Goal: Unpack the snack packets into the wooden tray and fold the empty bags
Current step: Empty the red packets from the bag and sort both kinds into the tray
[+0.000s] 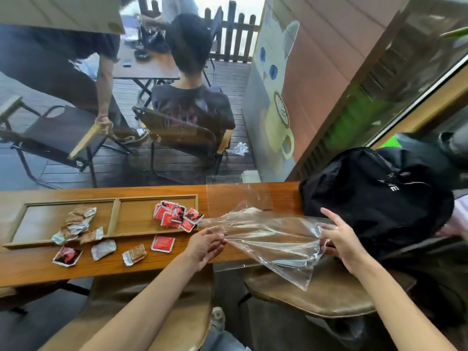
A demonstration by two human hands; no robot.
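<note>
A two-compartment wooden tray [115,216] lies on the counter at the left. Its left half holds brown and silver snack packets [78,221]; its right half holds a heap of red packets [177,216]. Several packets lie loose on the counter in front of the tray, among them a red one [162,243] and a brown one [134,254]. A clear empty plastic bag [271,239] is stretched between my hands. My left hand [206,245] pinches its left end and my right hand [340,239] grips its right edge. A second clear bag [235,196] lies flat behind.
A black backpack [374,198] stands on the counter at the right, close to my right hand. The wooden counter [38,267] ends at a glass window; beyond it a person sits on a chair. Brown stool seats [329,295] are below the counter.
</note>
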